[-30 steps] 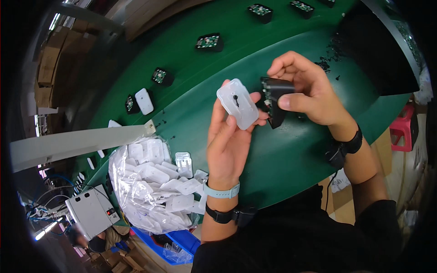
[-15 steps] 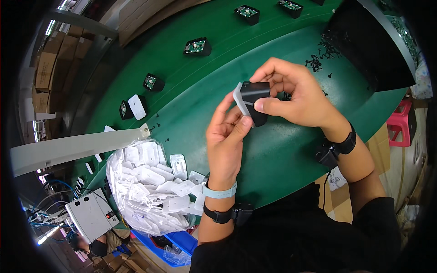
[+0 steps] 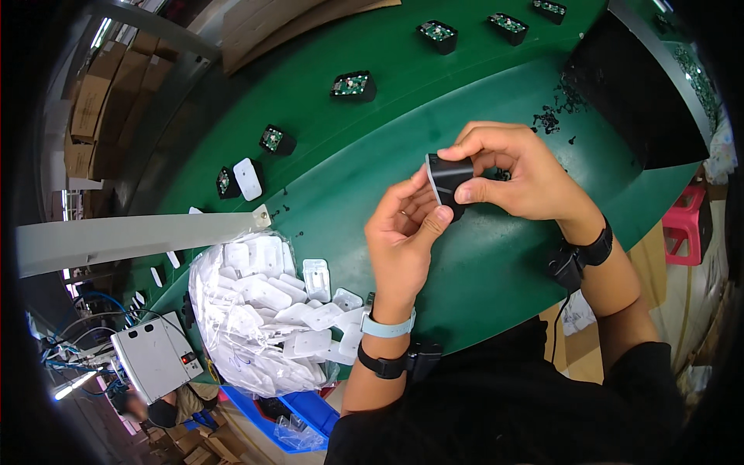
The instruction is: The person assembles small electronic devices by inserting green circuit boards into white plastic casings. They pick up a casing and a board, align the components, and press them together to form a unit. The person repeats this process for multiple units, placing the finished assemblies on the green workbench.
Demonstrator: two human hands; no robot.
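Note:
A black plastic housing [image 3: 452,172] is held up over the green table, tilted on its side. My right hand [image 3: 521,172] is closed on it, thumb below and index finger along the top. Against its left face lies a white cover [image 3: 432,183], seen as a thin pale edge. My left hand [image 3: 403,236] is closed on this cover, with the thumb at the lower corner and the fingers behind, partly hidden. Below and left of that hand, a clear plastic bag [image 3: 221,329] spills many loose white covers [image 3: 316,280] onto the table.
Several black housings with green circuit boards [image 3: 353,85] stand along the far green strip. Small black screws [image 3: 546,120] lie scattered near a black bin [image 3: 639,93]. A pale metal bar [image 3: 147,239] crosses at left, above a grey box [image 3: 155,356]. A pink stool [image 3: 684,225] stands right.
The white cover, tilted out from the housing before, now sits close against its face. My right index finger has come onto the housing's top edge near the cover. The whole view has shifted slightly.

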